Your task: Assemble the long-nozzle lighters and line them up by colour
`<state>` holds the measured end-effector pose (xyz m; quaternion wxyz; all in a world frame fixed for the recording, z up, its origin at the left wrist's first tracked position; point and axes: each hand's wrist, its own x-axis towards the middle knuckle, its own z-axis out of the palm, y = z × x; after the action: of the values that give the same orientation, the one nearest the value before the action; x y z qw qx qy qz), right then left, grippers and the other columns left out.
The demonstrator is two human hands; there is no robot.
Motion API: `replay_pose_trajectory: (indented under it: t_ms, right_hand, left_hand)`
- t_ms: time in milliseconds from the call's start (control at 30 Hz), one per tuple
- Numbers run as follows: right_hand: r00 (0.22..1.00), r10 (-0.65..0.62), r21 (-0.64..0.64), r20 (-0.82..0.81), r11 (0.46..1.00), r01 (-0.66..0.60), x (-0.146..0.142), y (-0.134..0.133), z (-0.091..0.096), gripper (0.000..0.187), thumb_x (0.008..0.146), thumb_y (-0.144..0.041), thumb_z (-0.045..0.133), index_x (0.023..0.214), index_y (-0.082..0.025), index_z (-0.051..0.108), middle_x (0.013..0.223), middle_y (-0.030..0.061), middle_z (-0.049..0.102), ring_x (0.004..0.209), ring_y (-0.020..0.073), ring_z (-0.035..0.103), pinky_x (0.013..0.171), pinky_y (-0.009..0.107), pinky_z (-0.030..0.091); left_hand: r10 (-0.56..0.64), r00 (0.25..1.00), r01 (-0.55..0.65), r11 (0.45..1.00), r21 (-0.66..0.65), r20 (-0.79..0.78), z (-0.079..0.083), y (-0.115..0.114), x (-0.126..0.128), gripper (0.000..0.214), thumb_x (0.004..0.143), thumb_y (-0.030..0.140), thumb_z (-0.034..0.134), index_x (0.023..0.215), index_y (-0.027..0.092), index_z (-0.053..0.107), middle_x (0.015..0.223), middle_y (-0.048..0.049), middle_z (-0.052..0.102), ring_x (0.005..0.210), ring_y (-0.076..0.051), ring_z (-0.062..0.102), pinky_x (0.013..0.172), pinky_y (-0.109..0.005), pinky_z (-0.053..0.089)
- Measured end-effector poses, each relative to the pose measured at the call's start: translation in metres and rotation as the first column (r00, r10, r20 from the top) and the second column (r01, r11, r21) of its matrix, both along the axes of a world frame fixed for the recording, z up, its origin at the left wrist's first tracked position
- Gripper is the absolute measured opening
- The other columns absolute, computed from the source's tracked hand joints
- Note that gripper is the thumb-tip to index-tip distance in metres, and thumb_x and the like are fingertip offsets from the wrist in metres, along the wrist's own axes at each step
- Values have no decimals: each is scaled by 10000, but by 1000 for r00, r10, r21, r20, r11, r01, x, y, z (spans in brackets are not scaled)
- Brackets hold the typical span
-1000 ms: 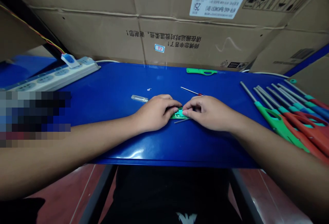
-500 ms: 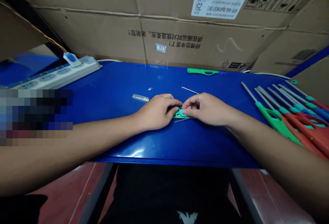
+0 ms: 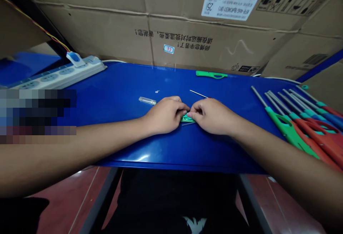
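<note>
A green lighter casing (image 3: pixel 188 120) with teal parts inside lies on the table between my hands. My left hand (image 3: pixel 168 115) grips its left end, thumb and fingers closed around it. My right hand (image 3: pixel 213 115) pinches with thumb and forefinger over the right part of the casing; what sits between those fingertips is hidden. A thin metal rod (image 3: pixel 189 124) lies just in front of the casing. Beyond my right hand a thin screwdriver (image 3: pixel 197 93) points to the left. Past my left hand rests a clear plastic tank (image 3: pixel 147 100).
A green lighter shell (image 3: pixel 211 74) lies at the back by the cardboard (image 3: pixel 182 23). Several long-nosed lighters (image 3: pixel 302 126) are grouped at the right. At left stands a white power strip (image 3: pixel 59 74) with a plug. A tiny metal piece (image 3: pixel 157 91) lies mid-table.
My right hand has shifted slightly left, and its thumb and forefinger have closed into a tighter pinch over the casing. My left hand keeps its hold. The camera view has shifted slightly.
</note>
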<state>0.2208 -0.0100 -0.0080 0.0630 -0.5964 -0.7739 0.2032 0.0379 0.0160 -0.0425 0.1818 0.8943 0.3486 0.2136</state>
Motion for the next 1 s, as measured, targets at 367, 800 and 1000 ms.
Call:
replay_pose_trajectory:
  t_ms: [367,800,1000]
  right_hand:
    - [929,368,181,29,912,-367,30,-8,3,210,943,-268,569,912,-198,765,895,53,699,836,179,628,804,320,431]
    - [868,488,563,87,695,-447,36,-16,-22,231,956,-164,506,878,-115,718,789,91,660,758,199,599,727,343,483]
    - [846,533,644,-3,649,-407,33,-15,-32,206,940,-137,518,848,-130,703,758,86,668,720,187,574,699,333,481]
  left_hand:
    - [-38,999,38,999,0,32,-1,-1,-4,288,959,161,535,1150,204,746,899,-46,659,870,-171,628,772,-289,482]
    - [-36,999,36,999,-1,41,0,-1,-3,299,947,141,535,1160,190,740,953,-57,689,901,-177,640,831,-312,513]
    - [6,999,-3,998,-61,44,3,-1,-2,305,909,120,551,1121,189,759,966,-52,712,909,-179,658,864,-318,523]
